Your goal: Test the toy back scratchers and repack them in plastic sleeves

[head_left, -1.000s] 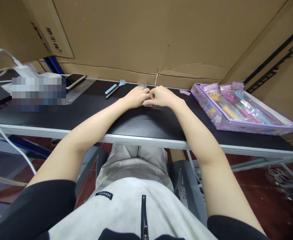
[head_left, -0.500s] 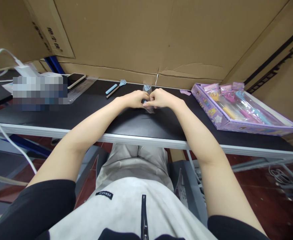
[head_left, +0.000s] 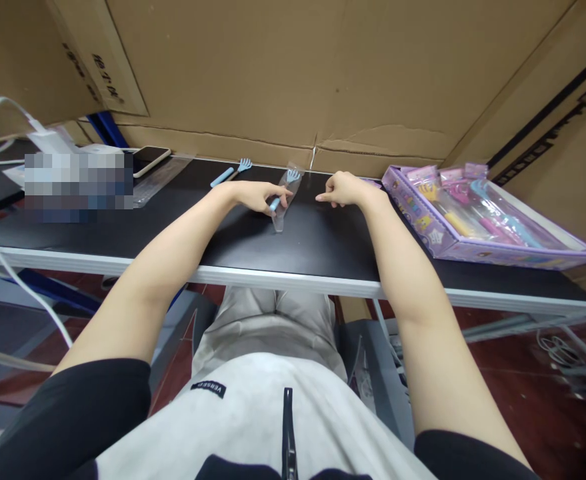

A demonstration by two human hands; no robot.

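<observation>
A blue claw-headed back scratcher (head_left: 293,176) lies in a clear plastic bag (head_left: 279,224) on the black tabletop. My left hand (head_left: 260,197) is closed around its blue handle and the bag, with some fingers lying over the plastic. To the right, apart from the bag, my right hand (head_left: 341,189) hovers over the table with its fingers curled in. Whether something small is between those fingers is hidden. A second back scratcher (head_left: 245,165) with a blue claw and handle lies unwrapped behind my left wrist, partly covered by it.
A purple display box (head_left: 437,245) with several bagged back scratchers stands at the right. On the left are a phone (head_left: 153,160), an empty clear sleeve (head_left: 165,181) and a white charger (head_left: 53,141) with its cable. Cardboard (head_left: 273,80) walls the back.
My right hand has left the bag and moved right. My left hand has shifted slightly left with the bagged back scratcher, which now lies more slanted and shows more of its handle.
</observation>
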